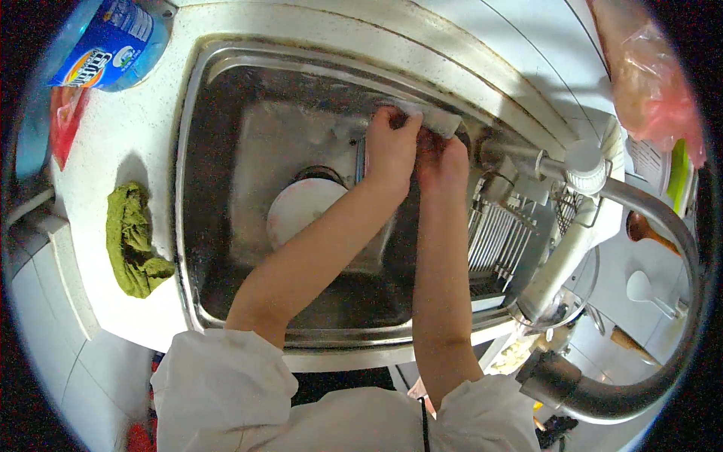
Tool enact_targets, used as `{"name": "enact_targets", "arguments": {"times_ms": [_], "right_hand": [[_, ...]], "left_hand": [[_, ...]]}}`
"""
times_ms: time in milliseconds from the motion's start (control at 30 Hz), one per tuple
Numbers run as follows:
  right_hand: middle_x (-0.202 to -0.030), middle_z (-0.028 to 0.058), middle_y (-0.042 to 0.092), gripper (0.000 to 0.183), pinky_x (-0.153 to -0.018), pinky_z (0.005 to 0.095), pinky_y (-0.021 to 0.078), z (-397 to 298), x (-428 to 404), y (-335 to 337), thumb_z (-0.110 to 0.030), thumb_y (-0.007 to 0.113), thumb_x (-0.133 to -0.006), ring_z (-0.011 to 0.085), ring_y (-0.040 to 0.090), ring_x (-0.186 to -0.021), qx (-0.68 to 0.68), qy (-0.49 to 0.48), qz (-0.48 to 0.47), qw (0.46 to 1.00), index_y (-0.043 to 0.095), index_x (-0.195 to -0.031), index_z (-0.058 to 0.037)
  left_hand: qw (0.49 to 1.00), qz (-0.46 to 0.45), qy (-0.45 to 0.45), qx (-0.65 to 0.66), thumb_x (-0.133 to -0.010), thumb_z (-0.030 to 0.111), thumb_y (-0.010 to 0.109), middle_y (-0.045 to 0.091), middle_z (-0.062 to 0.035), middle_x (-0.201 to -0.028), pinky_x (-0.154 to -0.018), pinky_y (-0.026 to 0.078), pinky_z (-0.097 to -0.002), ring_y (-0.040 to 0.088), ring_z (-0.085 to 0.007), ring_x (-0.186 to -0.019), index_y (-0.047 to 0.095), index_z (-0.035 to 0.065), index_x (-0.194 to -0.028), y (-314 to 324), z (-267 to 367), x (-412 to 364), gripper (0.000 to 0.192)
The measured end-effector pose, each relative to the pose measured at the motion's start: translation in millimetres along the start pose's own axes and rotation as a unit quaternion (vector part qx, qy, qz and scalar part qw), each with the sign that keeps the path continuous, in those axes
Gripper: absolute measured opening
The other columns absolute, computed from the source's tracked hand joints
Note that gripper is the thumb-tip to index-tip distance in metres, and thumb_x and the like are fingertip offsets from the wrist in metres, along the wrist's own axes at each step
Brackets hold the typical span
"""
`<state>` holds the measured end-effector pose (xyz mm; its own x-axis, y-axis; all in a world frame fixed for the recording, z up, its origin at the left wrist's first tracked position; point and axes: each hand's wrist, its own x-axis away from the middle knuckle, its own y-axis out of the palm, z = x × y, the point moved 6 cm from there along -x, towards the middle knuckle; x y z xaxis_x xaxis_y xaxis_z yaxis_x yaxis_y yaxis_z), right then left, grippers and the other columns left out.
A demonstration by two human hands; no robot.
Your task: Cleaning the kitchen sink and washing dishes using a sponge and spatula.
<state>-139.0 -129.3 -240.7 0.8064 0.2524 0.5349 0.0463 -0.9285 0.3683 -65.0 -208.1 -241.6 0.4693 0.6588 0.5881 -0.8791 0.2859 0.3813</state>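
Note:
Both my hands are over the back right corner of a stainless steel sink (294,130), at a whitish cloth or pad (441,121). My left hand (393,138) pinches its left end between thumb and fingers. Close beside it, my right hand (445,161) has its fingers curled at the cloth's lower edge, partly in shadow. A white dish (302,206), round with faint marks at its rim, sits in the basin, partly covered by my left forearm. Behind the dish shows the dark rim of another round vessel (319,171).
A crumpled green cloth (133,243) lies on the white counter (96,181) at left, below a blue-labelled bottle (121,45). On the right are a metal dish rack (500,243) and a curved faucet (672,220). A pink plastic bag (658,96) hangs at upper right.

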Motion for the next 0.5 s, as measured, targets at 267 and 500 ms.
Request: {"name": "enact_targets", "arguments": {"times_ms": [267,500], "right_hand": [[-0.096,0.012,0.062,0.022,-0.073,0.0382,0.0516,19,-19,-28,-0.006,0.054,-0.081,0.0253,0.061,-0.081,0.039,-0.026,0.067,0.997,0.058,-0.1,0.0042],[-0.105,0.0121,0.06,0.03,-0.081,0.0393,0.0498,57,-43,-43,-0.003,0.044,-0.083,0.0266,0.059,-0.09,0.012,0.005,0.114,0.993,0.054,-0.11,0.0022]], "left_hand": [[1.0,0.003,0.014,-0.022,-0.078,0.006,0.062,0.061,-0.0104,-0.101,-0.083,0.043,-0.033,0.056,-0.0225,-0.092,0.055,-0.0001,-0.107,1,-25,-11,0.03],[0.985,0.076,0.133,-0.074,-0.07,0.007,0.064,0.064,-0.0178,-0.085,-0.073,0.046,-0.0351,0.06,-0.0251,-0.078,0.06,-0.0042,-0.09,-19,-87,-64,0.023]]}}
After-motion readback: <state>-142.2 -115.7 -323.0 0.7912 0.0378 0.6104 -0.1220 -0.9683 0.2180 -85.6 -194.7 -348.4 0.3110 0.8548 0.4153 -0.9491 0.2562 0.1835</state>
